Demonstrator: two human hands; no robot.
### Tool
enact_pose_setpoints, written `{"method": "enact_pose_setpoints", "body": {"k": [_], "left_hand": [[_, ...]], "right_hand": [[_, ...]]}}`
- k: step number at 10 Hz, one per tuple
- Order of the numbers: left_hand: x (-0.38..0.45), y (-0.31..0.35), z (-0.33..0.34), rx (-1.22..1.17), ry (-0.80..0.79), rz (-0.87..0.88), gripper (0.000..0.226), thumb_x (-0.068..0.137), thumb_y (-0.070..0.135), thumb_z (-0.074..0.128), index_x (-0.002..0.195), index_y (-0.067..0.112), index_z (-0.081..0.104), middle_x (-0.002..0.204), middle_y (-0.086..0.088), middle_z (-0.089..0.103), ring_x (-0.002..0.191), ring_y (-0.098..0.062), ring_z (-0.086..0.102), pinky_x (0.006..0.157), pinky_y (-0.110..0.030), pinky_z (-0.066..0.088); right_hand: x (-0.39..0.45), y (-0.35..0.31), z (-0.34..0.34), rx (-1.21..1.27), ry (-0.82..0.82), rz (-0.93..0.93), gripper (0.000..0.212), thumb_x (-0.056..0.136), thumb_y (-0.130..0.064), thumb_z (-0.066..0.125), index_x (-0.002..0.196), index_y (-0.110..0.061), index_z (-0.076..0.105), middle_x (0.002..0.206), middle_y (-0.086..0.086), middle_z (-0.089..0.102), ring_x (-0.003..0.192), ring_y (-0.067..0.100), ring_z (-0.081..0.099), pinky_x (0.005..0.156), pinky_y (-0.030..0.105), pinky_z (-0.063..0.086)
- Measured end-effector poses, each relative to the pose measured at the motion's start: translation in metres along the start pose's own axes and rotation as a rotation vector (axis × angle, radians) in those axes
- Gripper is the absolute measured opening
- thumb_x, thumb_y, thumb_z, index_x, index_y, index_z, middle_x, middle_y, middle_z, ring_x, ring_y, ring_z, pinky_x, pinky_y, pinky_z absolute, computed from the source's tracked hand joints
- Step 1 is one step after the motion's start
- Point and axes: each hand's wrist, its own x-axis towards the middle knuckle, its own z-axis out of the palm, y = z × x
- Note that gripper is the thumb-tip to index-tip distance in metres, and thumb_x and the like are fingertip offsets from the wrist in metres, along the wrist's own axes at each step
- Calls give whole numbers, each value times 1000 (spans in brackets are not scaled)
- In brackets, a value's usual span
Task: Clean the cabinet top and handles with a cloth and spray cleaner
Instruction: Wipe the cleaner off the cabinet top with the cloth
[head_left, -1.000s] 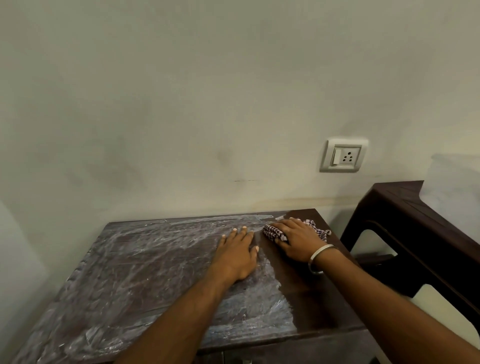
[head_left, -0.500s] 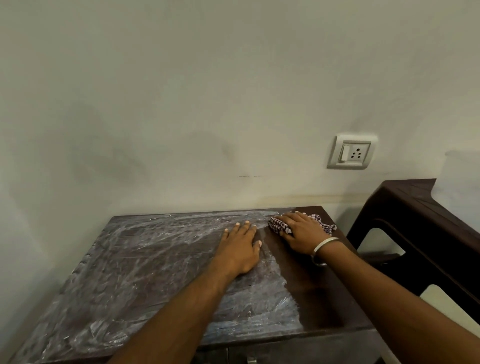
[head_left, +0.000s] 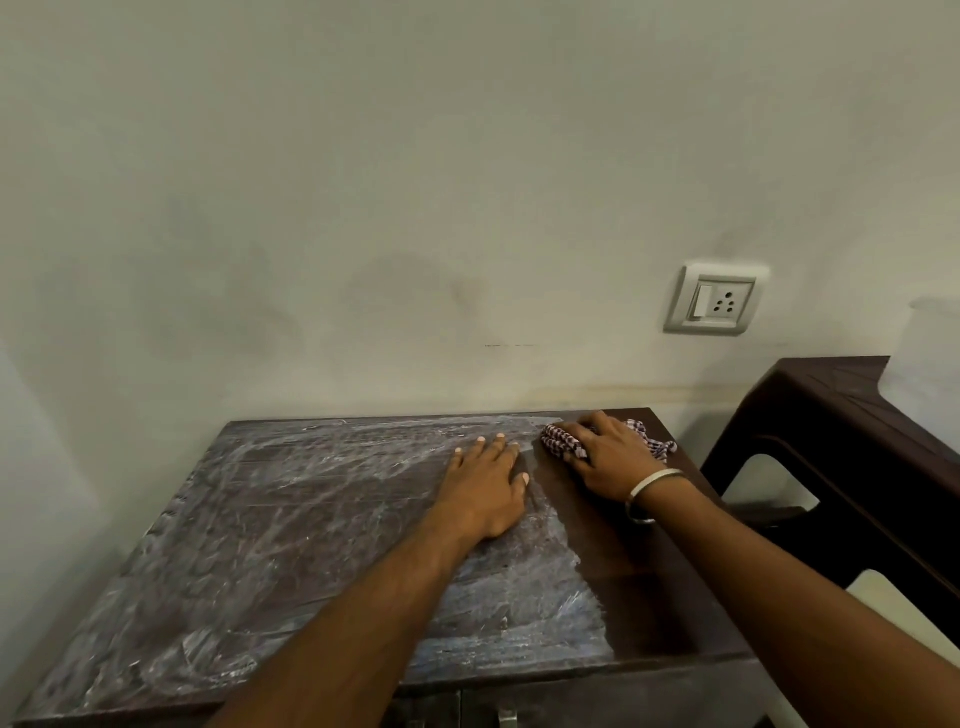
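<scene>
The dark brown cabinet top is streaked with whitish dust over most of its surface; a strip along its right side is clean and dark. My left hand lies flat on the top with straight fingers, near the back middle. My right hand, with a metal bangle at the wrist, presses a checked red and white cloth onto the back right corner of the top, fingers spread over it. A metal handle peeks out at the bottom edge. No spray cleaner is in view.
A pale wall rises right behind the cabinet, with a white switch and socket plate at the right. A dark brown plastic stool or table stands close to the cabinet's right side.
My right hand has pushed the cloth a little further back toward the wall at the right corner. My left hand stays flat in about the same place.
</scene>
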Motion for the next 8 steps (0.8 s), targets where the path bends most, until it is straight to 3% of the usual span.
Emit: {"method": "enact_pose_setpoints", "body": {"k": [3, 5, 8], "left_hand": [[3, -1, -1, 0, -2, -1, 58, 104, 41, 24, 156, 19, 12, 164, 0, 2, 151, -21, -1, 122, -43, -1], [5, -3, -1, -7, 9, 11, 57, 104, 41, 24, 156, 19, 12, 164, 0, 3, 151, -21, -1, 121, -42, -2], [10, -6, -1, -4, 12, 12, 57, 104, 41, 25, 156, 20, 13, 164, 0, 4, 151, -21, 0, 122, -43, -1]], "right_hand": [[-12, 2, 1, 84, 63, -127, 49, 94, -36, 48, 141, -24, 38, 130, 7, 48, 120, 26, 47, 103, 39, 38], [7, 4, -4, 51, 47, -14, 48, 95, -37, 48, 141, -25, 39, 139, 5, 44, 127, 28, 44, 106, 42, 36], [1, 9, 0, 61, 60, -113, 50, 94, -37, 48, 142, -24, 40, 141, 3, 43, 129, 23, 42, 109, 40, 34]]}}
